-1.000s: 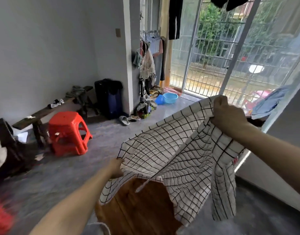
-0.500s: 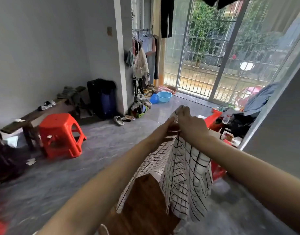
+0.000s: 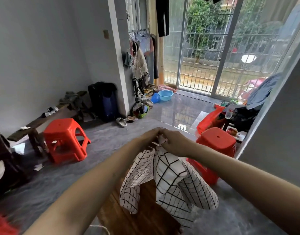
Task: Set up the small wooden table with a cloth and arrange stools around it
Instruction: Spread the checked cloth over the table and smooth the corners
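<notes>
A white cloth with a black grid [image 3: 169, 180] hangs bunched from both my hands above the small wooden table [image 3: 137, 217]. My left hand [image 3: 150, 135] and my right hand [image 3: 173, 141] meet at the centre and pinch the cloth's top together. The cloth's lower folds drape over the table's far part. One red plastic stool [image 3: 65, 139] stands on the floor at the left. A second red stool [image 3: 215, 150] stands just right of the table, partly behind my right forearm.
A dark wooden bench [image 3: 44, 119] with rags lines the left wall. A dark suitcase [image 3: 104, 100], slippers [image 3: 121, 122], a blue basin [image 3: 165, 95] and hanging clothes sit near the pillar. Clutter and a red bag [image 3: 212, 119] lie at the right by the barred glass door.
My hands, spread wide with the cloth stretched between them a second ago, have come together, so the cloth now hangs folded and bunched. The view has shifted, showing the right stool.
</notes>
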{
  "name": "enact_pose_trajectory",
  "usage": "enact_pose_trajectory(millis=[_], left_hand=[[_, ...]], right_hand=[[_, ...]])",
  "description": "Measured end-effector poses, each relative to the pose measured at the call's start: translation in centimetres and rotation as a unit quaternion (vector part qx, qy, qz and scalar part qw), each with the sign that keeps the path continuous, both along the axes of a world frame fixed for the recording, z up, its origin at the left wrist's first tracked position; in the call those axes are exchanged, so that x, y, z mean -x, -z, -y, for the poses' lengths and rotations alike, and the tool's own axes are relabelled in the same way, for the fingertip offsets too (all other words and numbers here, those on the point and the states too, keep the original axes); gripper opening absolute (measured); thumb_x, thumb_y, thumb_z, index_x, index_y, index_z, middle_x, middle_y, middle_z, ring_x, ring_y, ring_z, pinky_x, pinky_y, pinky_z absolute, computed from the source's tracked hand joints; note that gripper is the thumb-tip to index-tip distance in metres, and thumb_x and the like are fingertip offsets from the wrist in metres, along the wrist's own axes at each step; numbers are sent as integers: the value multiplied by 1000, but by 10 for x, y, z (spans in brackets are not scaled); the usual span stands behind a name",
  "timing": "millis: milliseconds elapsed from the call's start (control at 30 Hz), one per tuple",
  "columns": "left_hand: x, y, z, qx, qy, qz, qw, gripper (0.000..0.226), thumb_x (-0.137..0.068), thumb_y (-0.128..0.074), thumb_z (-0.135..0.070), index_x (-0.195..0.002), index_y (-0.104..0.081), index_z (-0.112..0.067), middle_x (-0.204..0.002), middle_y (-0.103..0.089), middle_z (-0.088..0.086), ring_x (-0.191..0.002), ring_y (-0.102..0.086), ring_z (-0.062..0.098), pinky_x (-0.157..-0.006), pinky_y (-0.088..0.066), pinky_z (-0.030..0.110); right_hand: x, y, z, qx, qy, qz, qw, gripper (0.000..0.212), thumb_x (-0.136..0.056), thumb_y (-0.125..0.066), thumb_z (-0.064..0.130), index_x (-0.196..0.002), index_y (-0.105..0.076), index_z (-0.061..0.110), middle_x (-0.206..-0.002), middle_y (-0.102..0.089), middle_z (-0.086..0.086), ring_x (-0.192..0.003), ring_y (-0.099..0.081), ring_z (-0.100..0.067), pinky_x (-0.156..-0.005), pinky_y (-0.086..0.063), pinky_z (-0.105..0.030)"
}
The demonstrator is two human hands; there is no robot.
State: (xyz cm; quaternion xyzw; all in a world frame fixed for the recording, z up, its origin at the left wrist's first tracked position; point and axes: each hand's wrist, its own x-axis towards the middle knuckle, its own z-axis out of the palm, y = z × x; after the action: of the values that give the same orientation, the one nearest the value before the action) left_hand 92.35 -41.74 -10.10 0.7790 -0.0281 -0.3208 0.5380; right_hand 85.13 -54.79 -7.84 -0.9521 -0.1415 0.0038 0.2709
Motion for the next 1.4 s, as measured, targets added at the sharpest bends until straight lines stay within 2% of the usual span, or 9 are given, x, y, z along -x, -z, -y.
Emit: enact_pose_trajectory(millis=[267, 400, 500, 633, 800, 933, 1033, 1267, 1400], left_hand=[[-7, -2, -4, 7, -126, 35, 991, 30, -100, -41, -34, -78, -52, -18, -76, -57, 2, -67, -53, 16, -69, -41, 28], [-9, 1, -21, 87, 5, -42, 995, 44, -88, -55, -61, -108, -58, -21, -89, -68, 2, -85, -66, 19, -80, -55, 35], [-17, 11, -26, 34, 66, -40, 996, 88, -77, -73, -56, -148, -27, -33, -124, -62, 4, -110, -64, 22, -101, -49, 45], [-19, 9, -23, -117, 25, 129, 984, 70, -98, -53, -19, -156, -14, -25, -147, -42, 5, -124, -48, 20, -99, -37, 26], [-35, 6, -26, -148, -22, 226, 963, 52, -97, -44, -25, -149, -38, -25, -148, -44, 3, -134, -42, 25, -114, -31, 37], [-43, -11, -29, -112, -17, 246, 962, 55, -81, -66, -49, -124, -58, -16, -117, -62, 0, -111, -59, 24, -97, -47, 35], [-46, -30, -36, -71, 41, 231, 969, 76, -58, -83, -27, -126, -51, -12, -108, -66, 6, -98, -63, 19, -88, -55, 35], [-60, -89, -38, -38, -18, 281, 959, 45, -81, -42, 17, -120, -52, -2, -87, -61, 6, -77, -61, 16, -57, -50, 18], [-68, -123, -30, -53, -48, 315, 946, 54, -96, -46, -7, -143, -27, 12, -130, -53, 26, -121, -51, 38, -102, -44, 37]], right_hand=[[-5, 13, -8, -54, 25, 1, 998, 47, -83, -68, 17, -120, -40, 10, -101, -61, -9, -86, -59, -23, -70, -50, -32], [-2, 18, -1, -85, -31, -36, 995, 51, -91, -55, 10, -138, -34, 11, -123, -57, -11, -105, -58, -20, -80, -43, -8], [1, 27, 5, -100, -58, -67, 991, 55, -92, -44, 3, -143, -26, 11, -139, -47, -9, -123, -48, -16, -95, -33, -8], [4, 49, 17, -135, -19, -57, 989, 48, -90, -49, 7, -135, -34, 10, -140, -48, -9, -120, -54, -21, -93, -41, -26], [6, 83, 47, -45, 21, -125, 991, 23, -91, -52, 12, -111, -62, 17, -103, -62, 5, -87, -60, -9, -74, -40, -12], [9, 107, 62, 16, 51, -207, 977, 26, -90, -52, 15, -112, -67, 17, -97, -63, 6, -82, -63, -14, -69, -49, -23], [14, 120, 71, 52, 82, -340, 935, 31, -91, -51, 21, -118, -64, 16, -108, -64, -4, -84, -68, -19, -56, -57, -28], [35, 151, 94, 61, 153, -444, 881, 41, -89, -57, 25, -128, -59, 11, -106, -70, -8, -83, -73, -21, -76, -61, -39], [39, 154, 92, 9, 142, -493, 858, 54, -92, -57, 24, -143, -43, 15, -122, -61, -10, -97, -71, -24, -73, -61, -39]])
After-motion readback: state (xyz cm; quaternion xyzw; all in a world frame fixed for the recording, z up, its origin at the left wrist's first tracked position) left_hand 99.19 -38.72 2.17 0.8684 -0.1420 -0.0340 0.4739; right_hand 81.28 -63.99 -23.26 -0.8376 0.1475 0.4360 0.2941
